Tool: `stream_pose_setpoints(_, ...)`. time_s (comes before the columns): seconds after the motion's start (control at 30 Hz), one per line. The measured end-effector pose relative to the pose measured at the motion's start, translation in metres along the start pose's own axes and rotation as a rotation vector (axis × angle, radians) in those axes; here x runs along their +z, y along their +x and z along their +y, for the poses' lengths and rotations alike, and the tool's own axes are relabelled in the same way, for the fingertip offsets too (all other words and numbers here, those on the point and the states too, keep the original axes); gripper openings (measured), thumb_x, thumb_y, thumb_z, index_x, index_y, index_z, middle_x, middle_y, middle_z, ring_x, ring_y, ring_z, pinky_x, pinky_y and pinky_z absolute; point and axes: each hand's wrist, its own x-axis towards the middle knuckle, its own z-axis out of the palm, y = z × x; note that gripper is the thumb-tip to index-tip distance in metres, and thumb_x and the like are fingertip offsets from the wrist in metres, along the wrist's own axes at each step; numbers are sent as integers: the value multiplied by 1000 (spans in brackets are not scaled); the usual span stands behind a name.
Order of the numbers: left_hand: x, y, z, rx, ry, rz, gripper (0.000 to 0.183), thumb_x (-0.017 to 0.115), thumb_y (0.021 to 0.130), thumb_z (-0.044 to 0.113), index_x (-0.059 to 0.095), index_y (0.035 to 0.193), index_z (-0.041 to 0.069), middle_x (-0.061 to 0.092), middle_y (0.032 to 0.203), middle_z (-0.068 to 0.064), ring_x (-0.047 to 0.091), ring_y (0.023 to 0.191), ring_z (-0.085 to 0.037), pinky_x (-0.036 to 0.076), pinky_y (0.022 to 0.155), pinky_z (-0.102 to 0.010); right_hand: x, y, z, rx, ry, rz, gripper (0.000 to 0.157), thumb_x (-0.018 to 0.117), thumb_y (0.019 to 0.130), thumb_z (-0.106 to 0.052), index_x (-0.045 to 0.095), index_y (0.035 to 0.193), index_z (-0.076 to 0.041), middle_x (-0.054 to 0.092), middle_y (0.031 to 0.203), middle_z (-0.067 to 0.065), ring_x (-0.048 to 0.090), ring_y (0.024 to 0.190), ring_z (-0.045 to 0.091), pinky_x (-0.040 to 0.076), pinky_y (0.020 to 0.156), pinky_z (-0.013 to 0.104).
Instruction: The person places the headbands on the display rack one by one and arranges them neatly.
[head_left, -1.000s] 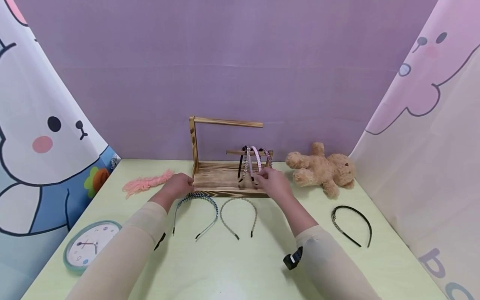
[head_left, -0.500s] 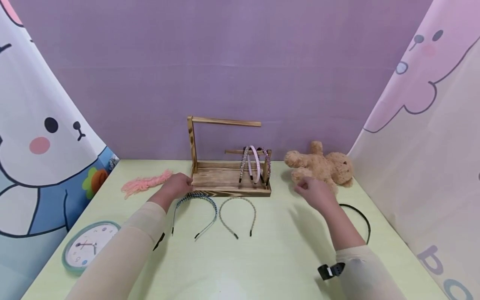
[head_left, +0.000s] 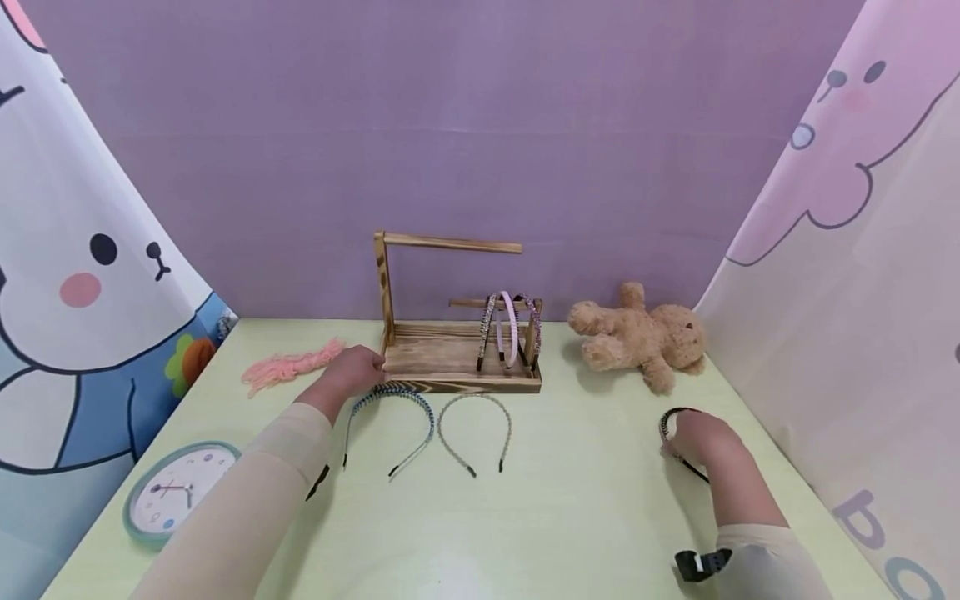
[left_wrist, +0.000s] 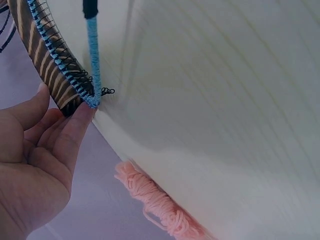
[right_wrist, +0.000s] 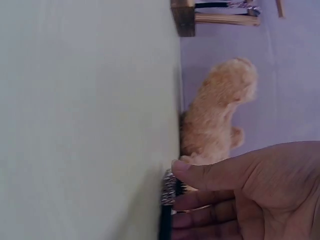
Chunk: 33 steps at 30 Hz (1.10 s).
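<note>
My left hand (head_left: 351, 372) grips the left front corner of a wooden headband stand (head_left: 435, 357); the left wrist view has the thumb on one side of that corner (left_wrist: 65, 102) and the fingers on the other. Close by it lies a blue beaded headband (left_wrist: 93, 55), its top against the stand's front edge. At the table's right, my right hand (head_left: 708, 442) pinches a black headband (head_left: 664, 427) by its glittery part (right_wrist: 169, 187), between thumb and fingers. The hand covers much of that band in the head view. A pink headband (head_left: 513, 333) hangs on the stand's lower bar between glittery ones.
A pale beaded headband (head_left: 474, 396) lies before the stand. Behind my right hand a brown teddy bear (head_left: 637, 333) lies on its side. Pink yarn (head_left: 288, 369) and a round green-rimmed clock (head_left: 180, 492) are at the left. A purple backdrop (head_left: 465, 150) rises behind the table.
My right hand has left the headbands on the stand, moved right and toward me past the teddy bear, and taken hold of the black headband. My left hand stays at the stand.
</note>
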Motion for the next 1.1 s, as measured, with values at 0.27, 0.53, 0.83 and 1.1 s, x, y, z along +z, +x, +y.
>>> stream_pose_setpoints(0.27, -2, -1, 1, -13, -18, -2, 47, 61, 96, 23, 56, 134, -5, 56, 137, -23, 53, 126, -41, 43, 106, -52, 12, 5, -15, -40, -25, 14, 23, 60, 93, -14, 63, 103, 7, 64, 99, 24, 64, 78, 34, 54, 69, 46)
stream_pose_setpoints(0.53, -2, -4, 4, -9, -9, 11, 46, 62, 95, 22, 57, 133, -5, 58, 135, -22, 54, 124, -41, 44, 105, -52, 18, -7, -57, -123, 70, -11, 10, 57, 91, -5, 57, 82, -5, 56, 70, 8, 51, 48, 17, 43, 45, 28)
stream_pose_setpoints(0.83, -1, -2, 3, -14, -7, 14, 47, 63, 95, 24, 57, 133, -4, 59, 134, -21, 55, 123, -40, 44, 105, -52, 23, -8, -101, -217, 82, -63, 28, 64, 90, -5, 49, 67, -12, 50, 60, 2, 47, 45, 15, 41, 48, 27)
stream_pose_setpoints(1.1, -1, -4, 5, -10, -13, 10, 46, 62, 96, 23, 57, 133, -4, 60, 134, -21, 55, 123, -40, 44, 105, -51, -6, -17, -122, -329, 193, 30, 16, 63, 93, -12, 56, 78, -13, 55, 65, 1, 53, 53, 15, 41, 54, 30)
